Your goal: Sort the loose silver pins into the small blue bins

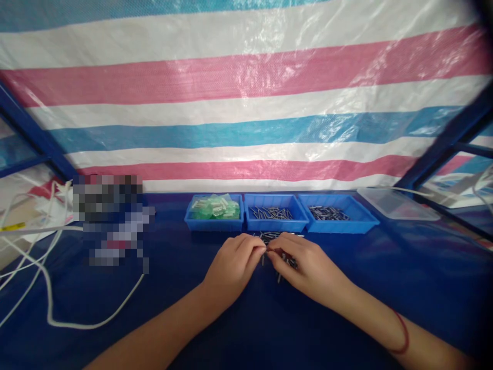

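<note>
Left hand (235, 264) and right hand (308, 259) have pinched fingertips, contents unclear, near three blue trays (276, 225).

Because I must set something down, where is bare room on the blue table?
Bare tabletop shows between the white cable and left hand, between the forearms, and right of the right hand, nearer than the clear plastic. Crowded: metal pieces at the hands, three blue trays behind them, cables far left.

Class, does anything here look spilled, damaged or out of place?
Loose metal pieces lie on the table, outside the two blue trays holding similar-looking ones; perhaps deliberate. No damage stands out, though the left side is partly pixelated.
</note>
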`<state>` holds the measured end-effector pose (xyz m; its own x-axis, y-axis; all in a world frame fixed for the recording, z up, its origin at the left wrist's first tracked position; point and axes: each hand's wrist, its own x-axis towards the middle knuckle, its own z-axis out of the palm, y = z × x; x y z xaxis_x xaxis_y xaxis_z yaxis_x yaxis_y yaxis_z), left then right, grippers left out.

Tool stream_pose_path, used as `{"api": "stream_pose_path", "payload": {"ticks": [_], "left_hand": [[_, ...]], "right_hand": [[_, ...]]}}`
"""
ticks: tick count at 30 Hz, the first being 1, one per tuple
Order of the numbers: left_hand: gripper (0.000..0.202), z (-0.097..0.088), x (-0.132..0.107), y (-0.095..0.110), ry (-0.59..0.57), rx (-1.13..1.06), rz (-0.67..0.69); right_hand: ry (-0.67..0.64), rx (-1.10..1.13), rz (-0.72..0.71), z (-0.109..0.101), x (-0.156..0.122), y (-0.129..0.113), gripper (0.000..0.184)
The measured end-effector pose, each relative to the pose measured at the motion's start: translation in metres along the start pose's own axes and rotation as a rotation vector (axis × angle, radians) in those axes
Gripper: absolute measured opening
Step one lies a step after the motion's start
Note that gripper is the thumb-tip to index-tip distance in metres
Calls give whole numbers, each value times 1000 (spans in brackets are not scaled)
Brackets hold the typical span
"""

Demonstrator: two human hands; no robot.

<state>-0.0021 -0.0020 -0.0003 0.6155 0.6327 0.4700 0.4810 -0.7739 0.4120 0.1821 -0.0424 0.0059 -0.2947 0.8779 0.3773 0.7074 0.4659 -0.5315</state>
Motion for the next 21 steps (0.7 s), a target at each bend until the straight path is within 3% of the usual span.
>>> {"api": "stream_pose_path", "payload": {"ticks": [8, 14, 17, 21], "left_hand": [[11, -2, 0, -3, 68, -59, 17], [23, 3, 2, -1, 120, -307, -180], [10, 2, 2, 2, 98, -325, -207], [12, 0, 3, 4, 97, -330, -221]], "right_hand": [[-74, 141, 13, -1, 4, -5, 18], [-41, 226, 45, 5, 3, -3, 22], [-17, 243, 41, 5, 3, -3, 21], [-8, 259, 36, 5, 3, -3, 19]]}}
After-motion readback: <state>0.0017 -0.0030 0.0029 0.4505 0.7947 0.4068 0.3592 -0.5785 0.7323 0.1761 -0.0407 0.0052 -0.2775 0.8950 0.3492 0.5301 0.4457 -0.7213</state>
